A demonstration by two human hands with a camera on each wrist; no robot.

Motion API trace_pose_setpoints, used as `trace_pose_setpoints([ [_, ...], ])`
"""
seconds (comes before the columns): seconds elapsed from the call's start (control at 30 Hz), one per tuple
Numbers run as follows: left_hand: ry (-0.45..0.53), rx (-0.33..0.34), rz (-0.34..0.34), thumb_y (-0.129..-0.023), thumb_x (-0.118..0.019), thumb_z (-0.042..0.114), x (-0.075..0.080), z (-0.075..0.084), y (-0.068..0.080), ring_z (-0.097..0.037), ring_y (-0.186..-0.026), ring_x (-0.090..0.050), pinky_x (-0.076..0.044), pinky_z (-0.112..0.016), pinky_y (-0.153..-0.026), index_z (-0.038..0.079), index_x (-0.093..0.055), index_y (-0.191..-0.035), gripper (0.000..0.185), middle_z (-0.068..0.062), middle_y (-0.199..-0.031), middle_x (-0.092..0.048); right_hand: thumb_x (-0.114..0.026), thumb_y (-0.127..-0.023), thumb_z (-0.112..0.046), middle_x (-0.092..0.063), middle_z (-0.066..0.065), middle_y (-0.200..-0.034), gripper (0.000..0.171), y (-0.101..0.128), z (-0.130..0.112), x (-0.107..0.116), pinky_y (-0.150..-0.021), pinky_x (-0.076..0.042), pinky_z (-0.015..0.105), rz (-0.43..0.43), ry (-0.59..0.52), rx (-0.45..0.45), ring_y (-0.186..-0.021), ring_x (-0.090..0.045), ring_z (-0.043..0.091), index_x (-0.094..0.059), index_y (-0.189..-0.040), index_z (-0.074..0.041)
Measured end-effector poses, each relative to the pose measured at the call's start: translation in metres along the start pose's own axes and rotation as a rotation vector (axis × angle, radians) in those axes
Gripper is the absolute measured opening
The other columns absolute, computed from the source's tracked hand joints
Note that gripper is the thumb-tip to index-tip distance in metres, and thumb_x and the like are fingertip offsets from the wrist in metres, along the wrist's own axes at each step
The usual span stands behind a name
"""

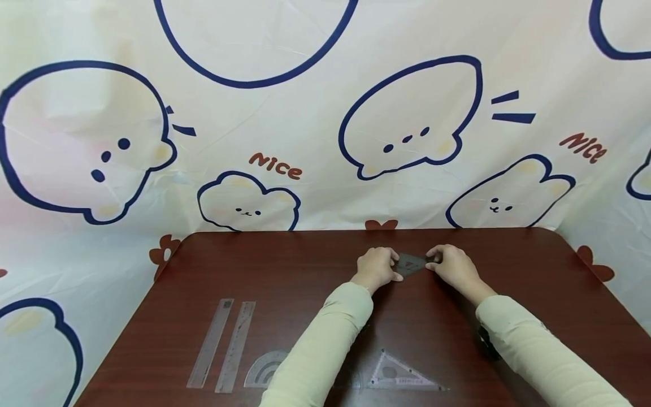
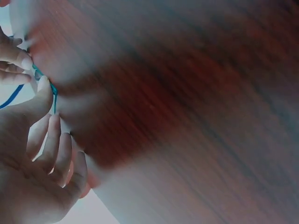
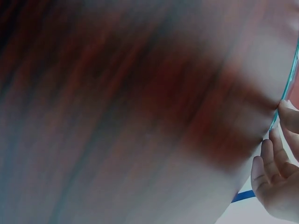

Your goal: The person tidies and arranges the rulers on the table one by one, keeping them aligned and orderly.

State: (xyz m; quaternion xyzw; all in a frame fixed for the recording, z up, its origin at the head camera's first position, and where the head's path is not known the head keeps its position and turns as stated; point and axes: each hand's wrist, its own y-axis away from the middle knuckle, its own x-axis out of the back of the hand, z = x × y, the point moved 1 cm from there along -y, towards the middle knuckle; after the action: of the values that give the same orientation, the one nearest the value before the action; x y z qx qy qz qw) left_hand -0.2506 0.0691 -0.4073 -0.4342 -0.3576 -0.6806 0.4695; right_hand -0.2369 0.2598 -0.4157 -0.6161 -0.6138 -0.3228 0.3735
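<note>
Near the far side of the table, both hands are at a small grey-green translucent set square point(image 1: 409, 264). My left hand point(image 1: 377, 268) pinches its left end between thumb and fingers. My right hand point(image 1: 452, 268) pinches the opposite corner with thumb and fingertips. In the left wrist view the set square point(image 2: 39, 72) shows as a thin green edge at the thumb of the left hand point(image 2: 42, 149). The right wrist view has its teal edge point(image 3: 288, 81) by the thumb of the right hand point(image 3: 280, 172). Fingers cover both ends of it.
Two clear rulers point(image 1: 210, 343) point(image 1: 235, 347) lie side by side on the left of the brown table point(image 1: 285, 260). A clear protractor point(image 1: 256, 370) is partly hidden by the left sleeve. Another clear set square point(image 1: 402, 373) lies at the front. A patterned cloth point(image 1: 315, 124) hangs behind.
</note>
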Motion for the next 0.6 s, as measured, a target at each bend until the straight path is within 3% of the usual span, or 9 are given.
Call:
trace_pose_setpoints([
  [0.27, -0.029, -0.035, -0.045, -0.077, -0.084, 0.045, 0.0021, -0.0033, 0.0017, -0.019, -0.118, -0.049, -0.047, -0.036, -0.085, 0.024, -0.06, -0.137, 0.068, 0.0, -0.129, -0.054, -0.074, -0.088, -0.013, -0.065, 0.012, -0.092, 0.022, -0.0035, -0.0026, -0.0043, -0.069, -0.049, 0.046, 0.024, 0.0, -0.037, -0.081, -0.061, 0.027, -0.072, -0.107, -0.001],
  [0.6, -0.007, -0.014, -0.061, -0.078, -0.082, 0.047, 0.0017, -0.0024, 0.0037, -0.02, -0.122, -0.045, -0.046, -0.034, -0.085, 0.02, -0.055, -0.14, 0.074, -0.002, -0.136, -0.048, -0.07, -0.091, -0.01, -0.061, 0.02, -0.106, 0.022, -0.0033, -0.0078, -0.0081, -0.077, -0.048, 0.052, 0.01, -0.013, -0.073, -0.094, -0.06, 0.036, -0.07, -0.112, -0.001],
])
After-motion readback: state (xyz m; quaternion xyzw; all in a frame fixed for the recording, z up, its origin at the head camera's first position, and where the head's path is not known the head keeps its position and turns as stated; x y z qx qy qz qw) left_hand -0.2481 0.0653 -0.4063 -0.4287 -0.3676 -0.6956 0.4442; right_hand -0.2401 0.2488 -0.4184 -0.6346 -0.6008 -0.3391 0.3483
